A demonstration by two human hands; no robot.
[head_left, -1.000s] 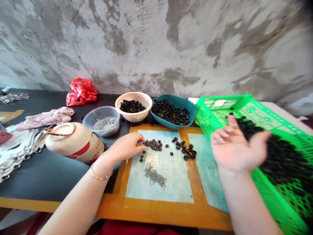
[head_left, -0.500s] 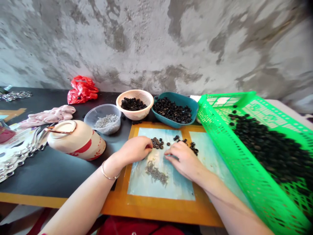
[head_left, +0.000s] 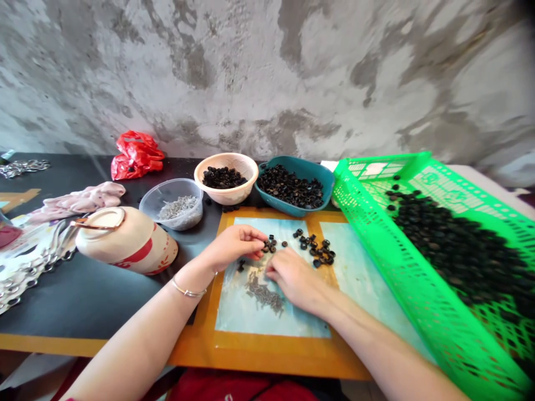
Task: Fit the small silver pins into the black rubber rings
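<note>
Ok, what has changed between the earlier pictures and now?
The right hand has come left from by the green basket, turning from palm up to palm down, fingers curled. The left hand has shifted slightly right, partly hiding the small dark rings. Whether either took anything is unclear. The pile of pins and peach bowl look unmoved.

No text can be read — the red print point(head_left: 142, 252) on the cream tumbler point(head_left: 130, 233) is unclear.
</note>
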